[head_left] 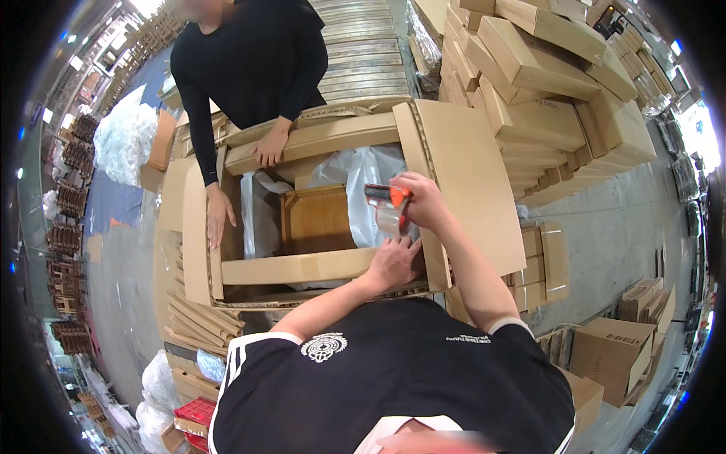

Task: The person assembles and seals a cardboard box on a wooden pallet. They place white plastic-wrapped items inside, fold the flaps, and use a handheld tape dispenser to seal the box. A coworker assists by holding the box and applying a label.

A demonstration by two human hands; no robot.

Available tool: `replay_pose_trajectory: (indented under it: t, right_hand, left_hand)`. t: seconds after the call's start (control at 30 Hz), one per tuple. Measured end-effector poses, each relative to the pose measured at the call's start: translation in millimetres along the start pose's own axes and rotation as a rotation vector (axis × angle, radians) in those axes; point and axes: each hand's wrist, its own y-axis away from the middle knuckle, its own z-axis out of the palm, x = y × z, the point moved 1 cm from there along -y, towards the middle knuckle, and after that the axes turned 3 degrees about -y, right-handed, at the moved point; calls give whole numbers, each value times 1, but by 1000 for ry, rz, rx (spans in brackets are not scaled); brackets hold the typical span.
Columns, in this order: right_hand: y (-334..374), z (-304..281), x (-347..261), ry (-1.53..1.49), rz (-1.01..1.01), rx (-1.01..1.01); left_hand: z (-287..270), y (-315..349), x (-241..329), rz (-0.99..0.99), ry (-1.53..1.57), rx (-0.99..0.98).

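My right hand (420,198) is closed around the handle of a tape dispenser (390,210) with orange and black parts and a roll of clear tape. It is over the right end of an open cardboard carton (476,174). Just below the dispenser, my left hand (393,262) lies with fingers stretched out at the near right inner corner, where a long cardboard edge strip (302,266) meets the right side. Inside the carton sits a brown wooden piece of furniture (321,219), partly covered by whitish foam wrap (364,200).
Across the carton stands a person in black (249,68), one hand on the far strip (325,140), the other at the left side. Stacked cartons (529,113) rise at the far right. A brown box (609,359) stands lower right; bundled clear plastic (128,140) is at left.
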Motion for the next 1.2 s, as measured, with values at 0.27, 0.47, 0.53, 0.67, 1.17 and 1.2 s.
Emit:
replay_pose_trajectory:
  t: [0.27, 0.47, 0.53, 0.67, 1.17, 1.2]
  right_hand:
    - [113, -21, -54, 46, 392, 43]
    - [146, 12, -55, 266, 377, -12]
    - [137, 6, -44, 239, 469, -22]
    - [122, -12, -15, -168, 813, 32]
    - [153, 27, 62, -1236, 753, 533]
    - [153, 26, 63, -1119, 805, 539]
  left_hand:
    - [20, 7, -14, 55, -107, -79]
    - [37, 6, -17, 85, 22, 192]
    - [35, 10, -18, 74, 401, 341]
    - [26, 14, -12, 12, 100, 185]
    - [22, -84, -88, -681, 1700, -54]
    - [20, -99, -86, -687, 1796, -65]
